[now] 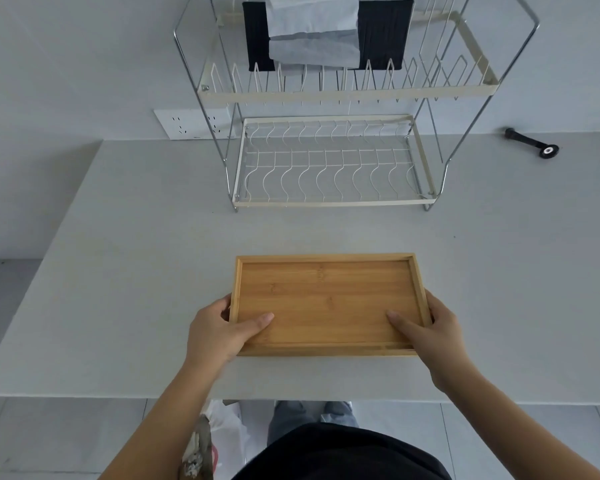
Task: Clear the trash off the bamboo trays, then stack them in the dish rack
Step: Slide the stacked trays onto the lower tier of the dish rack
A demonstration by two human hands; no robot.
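The tray [328, 304] lies flat on the bench [136, 271] near its front edge, its surface bare. Both hands hold it: the left hand [219, 332] has its grip pinching the near left corner, thumb on top, and the right hand [430, 332] pinches the near right corner likewise. Open bench lies between the tray and the dish rack [333, 161], whose lower tier holds nothing. Cloths [326, 32] hang at the upper tier. A black tool [534, 143] lies well apart to the right. A plastic bag [222, 434] sits on the floor below the front edge
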